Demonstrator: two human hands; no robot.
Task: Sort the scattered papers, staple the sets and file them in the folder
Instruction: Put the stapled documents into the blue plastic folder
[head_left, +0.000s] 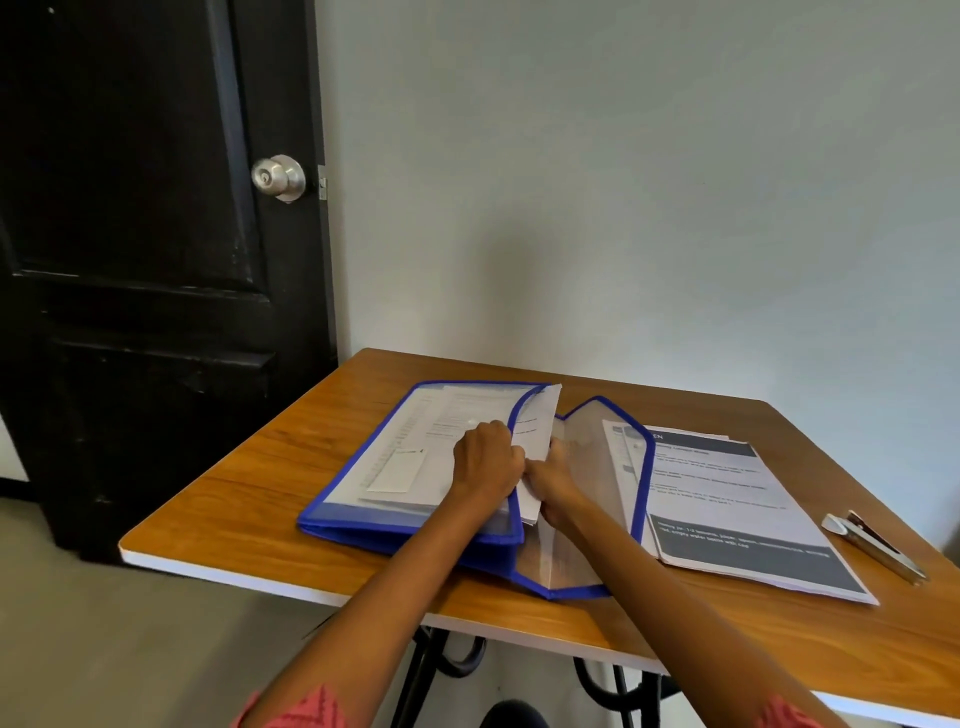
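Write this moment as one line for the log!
step: filing | left hand: holds folder mouth | right hand: pushes paper set in | stapler: idle on table

The folder (415, 499) lies on the bench (249, 483), its flap (597, 467) opened out to the right. A set of papers (737, 509) lies right of it, partly under the flap, and the stapler (878, 545) further right. The door (145, 260) stands behind, left.

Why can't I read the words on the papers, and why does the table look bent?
In the head view, the print on the loose papers is soft and blurred, too small to read; the wide-angle lens skews the table, and the dark door loses detail in shadow.
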